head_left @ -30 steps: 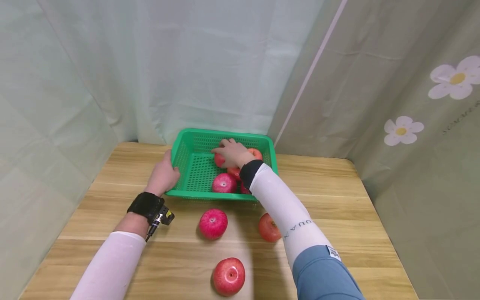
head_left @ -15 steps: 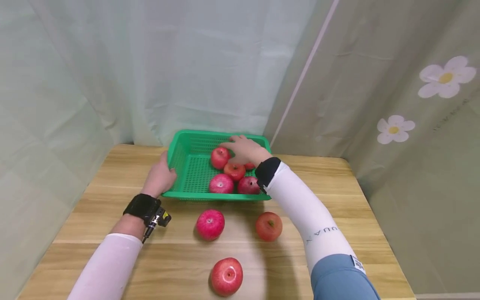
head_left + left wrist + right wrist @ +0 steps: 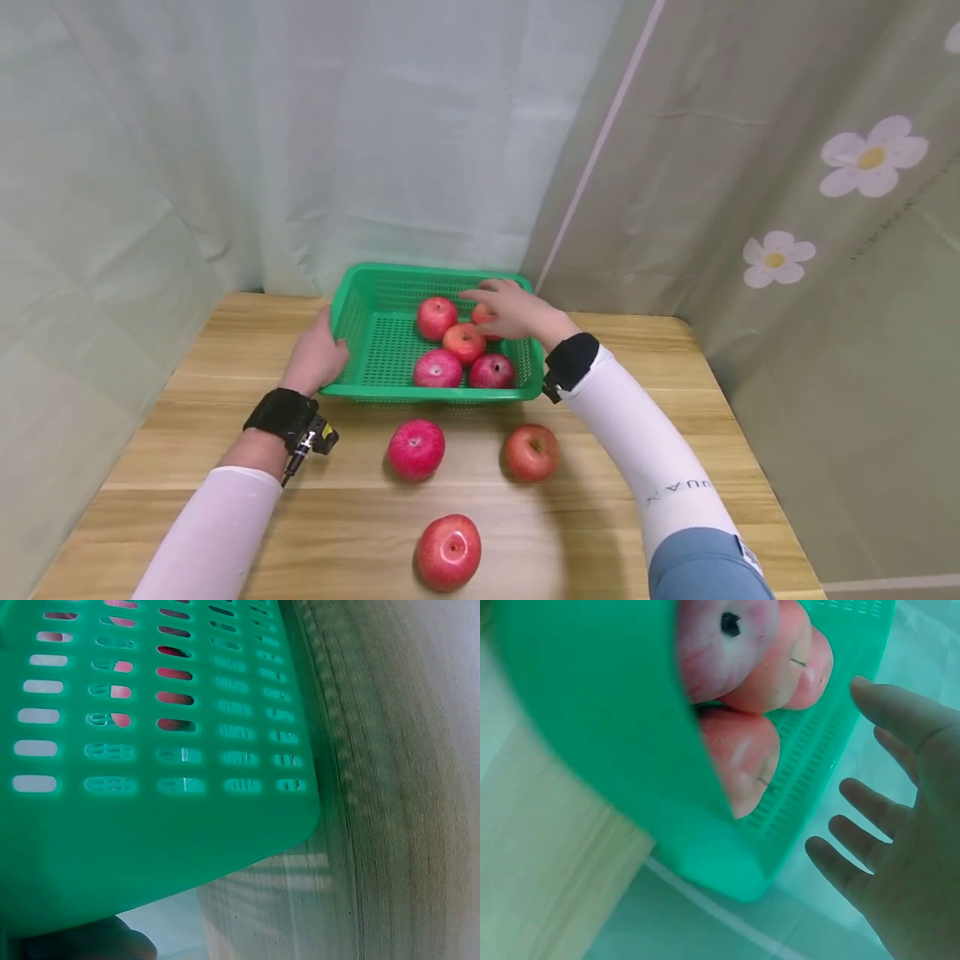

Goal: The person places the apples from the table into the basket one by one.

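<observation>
A green plastic basket stands toward the back of the wooden table. My left hand grips its left rim; a dark fingertip shows past the green wall in the left wrist view. Over the basket's right back part is my right hand, its fingers spread and holding nothing. It partly covers one apple in the head view. Inside, grouped to the right, lie several red apples, among them one at the back, an orange-red one and two pinkish ones along the front.
Three more apples lie on the table in front of the basket: a deep pink one, an orange-red one and a glossy red one nearer me. Pale curtains hang right behind the table and along its sides.
My right hand has let go of the red apple at the basket's back and moved right, with its fingers spreading. The left hand keeps its grip on the rim.
</observation>
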Tool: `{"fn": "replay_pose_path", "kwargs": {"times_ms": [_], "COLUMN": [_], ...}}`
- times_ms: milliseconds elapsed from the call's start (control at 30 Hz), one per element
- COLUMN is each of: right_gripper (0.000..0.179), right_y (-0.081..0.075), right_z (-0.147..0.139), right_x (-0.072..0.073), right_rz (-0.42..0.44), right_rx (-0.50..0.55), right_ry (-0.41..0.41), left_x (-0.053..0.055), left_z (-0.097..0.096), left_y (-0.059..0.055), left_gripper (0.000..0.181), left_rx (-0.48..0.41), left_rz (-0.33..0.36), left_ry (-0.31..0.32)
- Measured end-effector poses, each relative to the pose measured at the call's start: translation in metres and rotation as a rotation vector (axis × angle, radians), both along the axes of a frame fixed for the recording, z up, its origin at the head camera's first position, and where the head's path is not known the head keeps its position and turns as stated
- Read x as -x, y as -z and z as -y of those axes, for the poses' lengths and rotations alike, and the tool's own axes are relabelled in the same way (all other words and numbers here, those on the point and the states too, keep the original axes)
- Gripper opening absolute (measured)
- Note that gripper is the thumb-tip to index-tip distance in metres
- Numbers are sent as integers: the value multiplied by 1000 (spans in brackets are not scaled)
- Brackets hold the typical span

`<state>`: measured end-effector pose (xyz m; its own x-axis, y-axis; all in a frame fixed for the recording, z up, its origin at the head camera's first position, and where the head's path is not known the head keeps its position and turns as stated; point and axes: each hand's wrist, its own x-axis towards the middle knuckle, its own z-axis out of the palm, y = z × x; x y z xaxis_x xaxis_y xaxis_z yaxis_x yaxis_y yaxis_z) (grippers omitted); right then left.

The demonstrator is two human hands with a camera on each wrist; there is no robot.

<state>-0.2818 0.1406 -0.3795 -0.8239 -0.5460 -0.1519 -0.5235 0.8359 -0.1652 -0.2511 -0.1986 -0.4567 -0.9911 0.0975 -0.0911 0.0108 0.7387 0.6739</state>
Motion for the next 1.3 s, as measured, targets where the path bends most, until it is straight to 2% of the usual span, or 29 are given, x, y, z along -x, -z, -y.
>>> {"fn": "replay_pose_path", "kwargs": {"times_ms": [100,300,633,900,1133,1300], "right_gripper": [60,61,68,75,74,73], "right_y": [5,14,30,44,57,60], "right_z": [-11,-30,-59,-70,-75,-74], "right_x": [-1,-3,-15,-27,-35,-38], "right_rz": [-29,-51,-97,-76,-25,-3], "right_rx": [57,143,317,429,516,602], "right_ry": [18,106,232,339,366,379], "left_x": [2,6,9,12,15,13], "left_z": [0,-1,1,4,5,3], "left_y": [0,1,0,3,6,3], "left_gripper": [72,72,72,72,73,72], "left_rx": [5,4,-1,2,4,-4], "left_rz": [4,12,17,6,-12,-14], "left_ry": [2,3,3,10,21,26]}}
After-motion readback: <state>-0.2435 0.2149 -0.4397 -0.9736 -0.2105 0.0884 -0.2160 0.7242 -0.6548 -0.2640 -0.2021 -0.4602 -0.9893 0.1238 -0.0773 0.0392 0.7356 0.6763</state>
